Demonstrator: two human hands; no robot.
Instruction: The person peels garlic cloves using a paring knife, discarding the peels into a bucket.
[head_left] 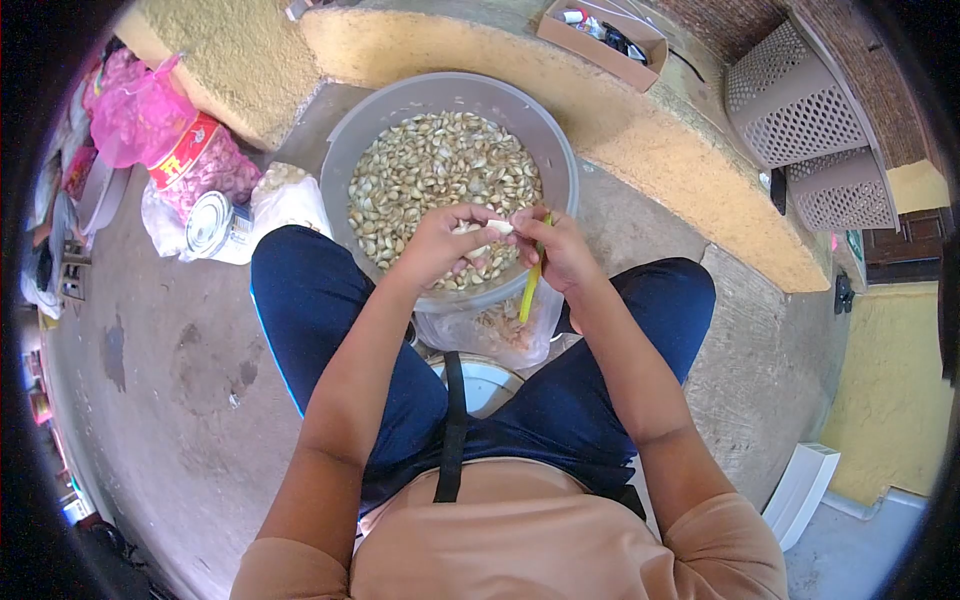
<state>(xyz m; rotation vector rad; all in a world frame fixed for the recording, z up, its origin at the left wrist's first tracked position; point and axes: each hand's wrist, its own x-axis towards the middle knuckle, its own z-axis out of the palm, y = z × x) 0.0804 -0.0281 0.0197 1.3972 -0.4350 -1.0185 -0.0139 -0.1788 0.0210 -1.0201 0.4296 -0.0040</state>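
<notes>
A pale garlic clove point(500, 227) is pinched in the fingertips of my left hand point(446, 243), above a large grey tub. My right hand point(560, 250) meets it there, its fingers closed round a slim yellow-green knife point(531, 285) that points down toward my lap. The knife's blade is hidden by the fingers. Below both hands, the grey tub point(560, 165) holds a great many garlic cloves point(440, 160). Between my knees, against the tub's near side, a clear plastic bag point(535, 340) contains brownish peelings.
Left of the tub stand a pink mesh sack point(215, 170) of garlic, a metal can point(212, 225) and a white bag point(290, 205). A low yellow ledge point(640, 150) curves behind, carrying a cardboard box point(605, 45). Grey perforated plastic furniture point(800, 100) is at right.
</notes>
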